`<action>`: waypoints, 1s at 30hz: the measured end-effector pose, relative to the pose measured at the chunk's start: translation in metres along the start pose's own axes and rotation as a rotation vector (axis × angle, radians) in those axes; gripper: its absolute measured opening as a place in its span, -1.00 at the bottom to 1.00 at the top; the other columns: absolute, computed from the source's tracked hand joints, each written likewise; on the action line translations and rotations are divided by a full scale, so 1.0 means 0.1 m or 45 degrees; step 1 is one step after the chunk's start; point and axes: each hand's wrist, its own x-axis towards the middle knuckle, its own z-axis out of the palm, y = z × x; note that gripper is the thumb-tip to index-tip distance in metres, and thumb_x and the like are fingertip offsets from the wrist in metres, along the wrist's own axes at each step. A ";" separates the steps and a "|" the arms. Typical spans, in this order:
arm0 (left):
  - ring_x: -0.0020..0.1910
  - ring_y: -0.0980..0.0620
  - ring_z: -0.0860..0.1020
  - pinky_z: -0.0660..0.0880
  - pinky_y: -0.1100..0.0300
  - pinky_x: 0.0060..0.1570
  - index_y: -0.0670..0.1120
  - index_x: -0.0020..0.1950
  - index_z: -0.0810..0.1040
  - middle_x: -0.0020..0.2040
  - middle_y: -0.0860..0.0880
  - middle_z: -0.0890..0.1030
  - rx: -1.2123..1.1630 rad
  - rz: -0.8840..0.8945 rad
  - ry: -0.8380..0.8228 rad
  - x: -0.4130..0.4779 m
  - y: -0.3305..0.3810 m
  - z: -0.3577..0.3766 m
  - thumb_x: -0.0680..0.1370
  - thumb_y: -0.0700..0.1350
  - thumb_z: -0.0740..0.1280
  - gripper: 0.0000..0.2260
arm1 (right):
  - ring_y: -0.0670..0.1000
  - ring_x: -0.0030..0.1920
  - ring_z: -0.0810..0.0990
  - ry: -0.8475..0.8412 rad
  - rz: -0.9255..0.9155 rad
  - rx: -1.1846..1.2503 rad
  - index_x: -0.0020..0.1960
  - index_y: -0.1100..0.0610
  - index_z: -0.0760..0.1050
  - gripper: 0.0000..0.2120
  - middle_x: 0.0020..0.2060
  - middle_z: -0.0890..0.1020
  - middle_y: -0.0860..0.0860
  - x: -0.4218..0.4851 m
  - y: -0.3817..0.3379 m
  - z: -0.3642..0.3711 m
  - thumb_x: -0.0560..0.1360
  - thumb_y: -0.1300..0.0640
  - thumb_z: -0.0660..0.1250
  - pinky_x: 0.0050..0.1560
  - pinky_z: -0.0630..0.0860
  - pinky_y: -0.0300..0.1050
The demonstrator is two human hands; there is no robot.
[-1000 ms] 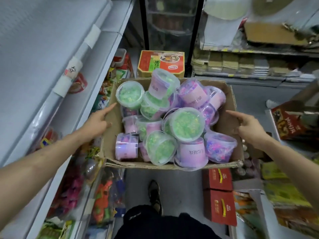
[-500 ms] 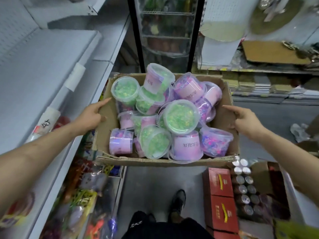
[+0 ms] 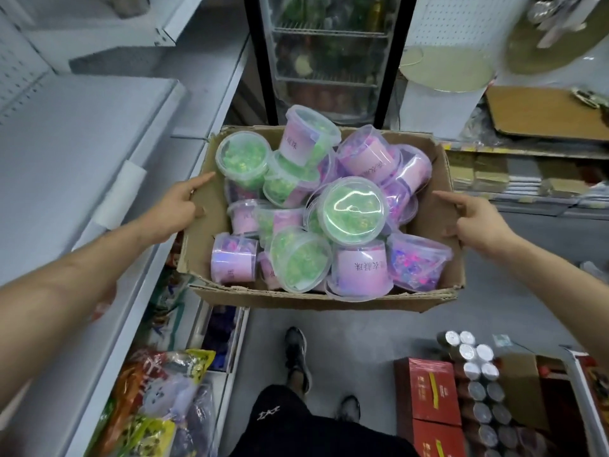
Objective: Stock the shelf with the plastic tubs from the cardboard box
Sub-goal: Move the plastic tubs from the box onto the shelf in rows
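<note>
I hold an open cardboard box (image 3: 425,222) in the air in front of me. It is piled with several clear plastic tubs (image 3: 351,209) with pink labels, holding green or purple-pink pieces. My left hand (image 3: 178,206) grips the box's left wall, index finger stretched along the rim. On the right wall my right hand (image 3: 474,219) grips the same way. A bare grey shelf (image 3: 75,153) runs along my left, level with the box.
Below the shelf lie coloured snack bags (image 3: 158,390). Red boxes (image 3: 428,390) and a pack of cans (image 3: 478,367) stand on the floor at lower right. A glass-door fridge (image 3: 329,54) is straight ahead. Cluttered shelves (image 3: 527,173) line the right. My feet (image 3: 296,354) are on grey floor.
The box has risen, carried up from low over the floor to the height of the bare shelf. Both hands kept their grip on its walls.
</note>
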 end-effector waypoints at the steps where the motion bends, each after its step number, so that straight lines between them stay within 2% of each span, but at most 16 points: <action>1: 0.23 0.03 0.60 0.63 -0.06 0.15 0.25 0.49 0.36 0.36 0.00 0.56 -0.001 0.006 -0.018 0.16 -0.03 -0.05 0.59 -0.48 0.23 -0.30 | 0.07 0.06 0.72 0.009 0.005 0.017 0.46 -0.23 0.50 -0.15 0.11 0.73 -0.06 0.08 -0.03 0.02 0.36 0.48 0.44 -0.04 0.70 0.08; 4: 0.27 0.00 0.60 0.62 -0.12 0.18 0.35 0.41 0.44 0.40 0.01 0.56 0.023 0.022 -0.083 0.56 -0.10 -0.20 0.58 -0.48 0.26 -0.27 | 0.13 0.00 0.74 0.012 0.054 0.008 0.47 -0.23 0.49 -0.16 0.10 0.73 -0.02 0.30 -0.16 0.10 0.39 0.49 0.43 -0.09 0.72 0.22; 8: 0.26 -0.11 0.62 0.59 -0.29 0.19 0.50 0.28 0.48 0.44 0.01 0.53 0.024 0.048 -0.052 1.04 -0.10 -0.38 0.55 -0.48 0.27 -0.20 | 0.22 0.01 0.74 0.079 0.081 0.123 0.45 -0.21 0.52 -0.17 0.12 0.72 -0.01 0.56 -0.33 0.15 0.39 0.51 0.42 -0.12 0.69 0.38; 12: 0.22 -0.07 0.61 0.57 -0.31 0.21 0.48 0.34 0.45 0.51 0.01 0.47 0.079 0.056 -0.095 1.36 -0.15 -0.46 0.55 -0.46 0.27 -0.21 | 0.24 0.05 0.72 0.050 0.109 0.092 0.47 -0.16 0.52 -0.18 0.15 0.71 0.02 0.77 -0.47 0.21 0.39 0.53 0.39 -0.09 0.68 0.41; 14: 0.11 -0.14 0.59 0.57 -0.34 0.18 0.51 0.33 0.45 0.49 0.02 0.49 0.063 0.028 -0.094 1.50 -0.19 -0.49 0.55 -0.45 0.28 -0.20 | 0.26 0.07 0.72 0.055 0.118 0.134 0.48 -0.14 0.52 -0.17 0.13 0.71 0.01 0.90 -0.53 0.24 0.39 0.55 0.38 -0.06 0.67 0.44; 17: 0.19 -0.27 0.62 0.55 -0.40 0.15 0.52 0.33 0.44 0.47 0.02 0.51 0.110 0.028 -0.094 1.69 -0.24 -0.57 0.54 -0.43 0.30 -0.20 | 0.23 0.07 0.72 0.006 0.136 0.113 0.50 -0.11 0.50 -0.18 0.12 0.71 0.00 1.11 -0.66 0.28 0.41 0.57 0.37 -0.04 0.66 0.44; 19: 0.24 -0.26 0.61 0.59 -0.32 0.16 0.46 0.40 0.43 0.48 0.01 0.49 0.084 0.004 -0.076 1.78 -0.18 -0.58 0.54 -0.44 0.30 -0.22 | 0.19 0.03 0.73 -0.007 0.136 0.142 0.51 -0.08 0.49 -0.18 0.11 0.71 0.01 1.23 -0.72 0.32 0.43 0.58 0.35 -0.02 0.67 0.42; 22: 0.32 -0.04 0.53 0.58 0.07 0.16 0.16 0.57 0.38 0.48 0.02 0.45 0.104 -0.024 -0.035 1.93 -0.08 -0.58 0.54 -0.49 0.26 -0.26 | 0.21 -0.07 0.70 -0.009 0.153 0.145 0.51 -0.06 0.50 -0.20 0.12 0.71 0.10 1.43 -0.73 0.39 0.43 0.58 0.32 -0.10 0.64 0.41; 25: 0.34 0.00 0.49 0.55 0.10 0.20 0.12 0.60 0.36 0.49 0.00 0.45 0.123 -0.068 -0.032 2.06 -0.16 -0.54 0.53 -0.50 0.26 -0.26 | 0.30 -0.02 0.72 -0.043 0.164 0.116 0.51 -0.08 0.50 -0.19 0.10 0.72 0.10 1.60 -0.73 0.48 0.42 0.57 0.32 -0.16 0.66 0.35; 28: 0.09 0.03 0.58 0.58 0.20 -0.14 0.14 0.59 0.36 0.42 -0.03 0.53 0.122 -0.092 -0.029 2.22 -0.18 -0.55 0.53 -0.47 0.28 -0.26 | 0.28 0.01 0.73 -0.037 0.193 0.096 0.50 -0.10 0.50 -0.18 0.08 0.73 0.05 1.76 -0.72 0.52 0.41 0.56 0.32 -0.12 0.68 0.38; 29: 0.03 0.03 0.59 0.55 0.22 -0.22 0.15 0.59 0.36 0.40 -0.05 0.54 0.126 -0.103 -0.031 2.25 -0.21 -0.54 0.53 -0.47 0.29 -0.25 | 0.28 0.01 0.73 -0.046 0.207 0.081 0.49 -0.13 0.51 -0.17 0.07 0.73 0.04 1.81 -0.70 0.54 0.40 0.56 0.32 -0.11 0.68 0.41; 30: 0.05 0.02 0.59 0.54 0.22 -0.21 0.16 0.58 0.37 0.41 -0.06 0.54 0.129 -0.112 -0.040 2.27 -0.25 -0.53 0.52 -0.47 0.29 -0.25 | 0.28 0.01 0.73 -0.057 0.210 0.064 0.48 -0.15 0.51 -0.16 0.05 0.74 0.04 1.85 -0.68 0.57 0.39 0.55 0.32 -0.12 0.67 0.43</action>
